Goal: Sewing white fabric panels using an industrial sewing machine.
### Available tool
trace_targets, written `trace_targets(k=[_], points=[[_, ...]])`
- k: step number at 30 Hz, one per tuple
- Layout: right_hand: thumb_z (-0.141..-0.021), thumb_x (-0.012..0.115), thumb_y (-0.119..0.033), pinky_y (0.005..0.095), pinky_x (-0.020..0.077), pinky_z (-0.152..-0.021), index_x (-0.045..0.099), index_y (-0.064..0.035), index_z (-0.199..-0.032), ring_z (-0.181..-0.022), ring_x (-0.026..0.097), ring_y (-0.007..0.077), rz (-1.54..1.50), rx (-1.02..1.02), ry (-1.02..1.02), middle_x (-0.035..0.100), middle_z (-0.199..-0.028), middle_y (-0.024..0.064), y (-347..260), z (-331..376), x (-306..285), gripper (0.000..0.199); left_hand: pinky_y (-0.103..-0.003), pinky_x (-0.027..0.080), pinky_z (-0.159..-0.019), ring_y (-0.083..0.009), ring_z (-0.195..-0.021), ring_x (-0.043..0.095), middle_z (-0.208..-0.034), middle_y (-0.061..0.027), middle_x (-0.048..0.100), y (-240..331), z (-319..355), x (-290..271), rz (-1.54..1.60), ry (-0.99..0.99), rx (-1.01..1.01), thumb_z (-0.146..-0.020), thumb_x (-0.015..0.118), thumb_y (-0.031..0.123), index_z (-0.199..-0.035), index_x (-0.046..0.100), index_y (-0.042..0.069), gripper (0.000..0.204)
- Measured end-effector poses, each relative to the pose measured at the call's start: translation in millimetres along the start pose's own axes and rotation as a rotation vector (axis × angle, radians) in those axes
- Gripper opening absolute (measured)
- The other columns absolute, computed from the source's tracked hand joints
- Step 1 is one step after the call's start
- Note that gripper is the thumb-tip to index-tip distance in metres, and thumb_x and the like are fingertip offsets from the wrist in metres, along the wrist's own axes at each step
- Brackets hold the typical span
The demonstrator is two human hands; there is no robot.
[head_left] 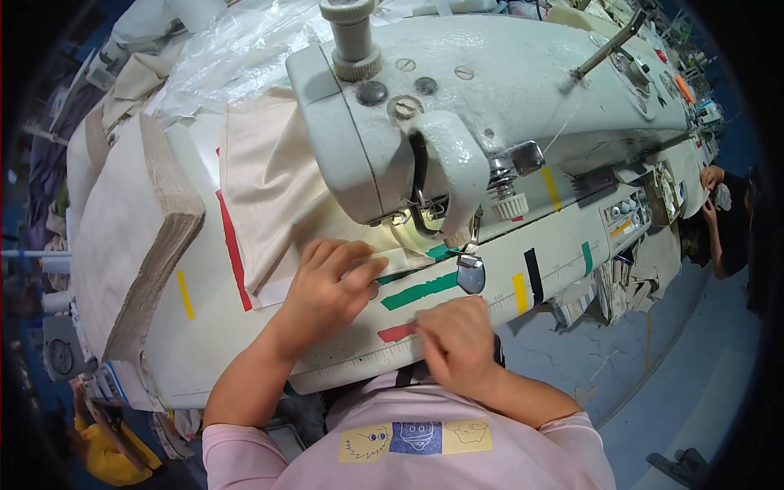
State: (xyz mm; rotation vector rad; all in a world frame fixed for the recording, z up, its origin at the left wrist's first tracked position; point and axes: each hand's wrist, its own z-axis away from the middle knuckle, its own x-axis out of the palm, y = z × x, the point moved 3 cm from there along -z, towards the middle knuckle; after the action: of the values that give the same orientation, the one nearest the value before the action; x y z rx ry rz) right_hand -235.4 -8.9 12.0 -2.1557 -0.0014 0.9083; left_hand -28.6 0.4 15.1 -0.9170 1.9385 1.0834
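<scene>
A white sewing machine (351,147) stands over a beige cloth (273,175), whose near edge runs in under the lit needle area. My left hand (336,282) is on that edge, left of the needle, with its fingers bent and pinching the cloth. Beside the table's front edge, my right hand (457,336) is curled closed and slightly blurred. It lies over the end of a red tape strip (398,332), and whatever its fingers may hold is hidden. A rounded metal plate (471,275) sits between my right hand and the needle.
A thick stack of beige cut cloth (135,237) stands on the table at left. Clear plastic sheeting (245,53) lies behind the machine. Green tape (420,291) and a ruler strip (359,362) mark the tabletop. Co-workers sit at far right (731,212) and lower left (114,453).
</scene>
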Motion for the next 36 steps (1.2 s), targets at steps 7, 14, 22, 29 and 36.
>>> trace_targets(k=[7,14,22,29,36], points=[[-0.076,0.072,-0.004,0.0412,0.0381,-0.082,0.065,-0.0055,-0.100,-0.080,0.056,0.0270,0.200,0.112,0.078,0.063,-0.087,0.0074,16,-20,-20,0.025,-0.037,0.047,-0.084,-0.0226,-0.092,0.060,-0.100,-0.0068,0.061,13,-14,8,-0.027,-0.061,0.015,-0.073,0.075,0.012,-0.107,0.065,0.004,0.037],[-0.076,0.069,-0.003,0.0460,0.0381,-0.085,0.067,-0.0076,-0.112,-0.095,0.054,0.0337,0.271,0.130,-0.144,0.060,-0.104,0.0127,26,-55,-4,0.036,-0.037,0.046,-0.079,-0.0232,-0.088,0.059,-0.094,-0.0058,0.062,-1,-8,16,0.191,-0.005,-0.043,-0.071,0.073,0.004,-0.096,0.070,0.006,0.025],[-0.077,0.072,-0.001,0.0438,0.0509,-0.077,0.068,-0.0104,-0.114,-0.095,0.059,0.0387,0.232,0.071,-0.331,0.058,-0.111,0.0226,32,-62,-2,0.039,-0.037,0.045,-0.076,-0.0254,-0.086,0.057,-0.091,-0.0052,0.059,-8,-3,18,0.322,0.076,-0.103,-0.072,0.069,0.001,-0.089,0.068,0.005,0.018],[-0.082,0.072,-0.004,0.0398,0.0447,-0.083,0.064,-0.0023,-0.090,-0.098,0.052,0.0325,0.169,0.149,-0.351,0.058,-0.106,0.0170,33,-71,-8,0.011,-0.037,0.045,-0.076,-0.0250,-0.086,0.057,-0.089,-0.0049,0.058,-8,-3,19,0.347,0.078,-0.109,-0.073,0.068,0.003,-0.089,0.067,0.006,0.016],[-0.085,0.070,-0.005,0.0338,0.0472,-0.078,0.063,-0.0001,-0.088,-0.083,0.059,0.0222,0.152,0.372,-0.319,0.065,-0.091,0.0116,27,-72,-7,0.009,-0.036,0.045,-0.077,-0.0241,-0.087,0.057,-0.090,-0.0048,0.057,-8,-4,18,0.320,0.052,-0.115,-0.074,0.067,0.004,-0.089,0.067,0.005,0.015]])
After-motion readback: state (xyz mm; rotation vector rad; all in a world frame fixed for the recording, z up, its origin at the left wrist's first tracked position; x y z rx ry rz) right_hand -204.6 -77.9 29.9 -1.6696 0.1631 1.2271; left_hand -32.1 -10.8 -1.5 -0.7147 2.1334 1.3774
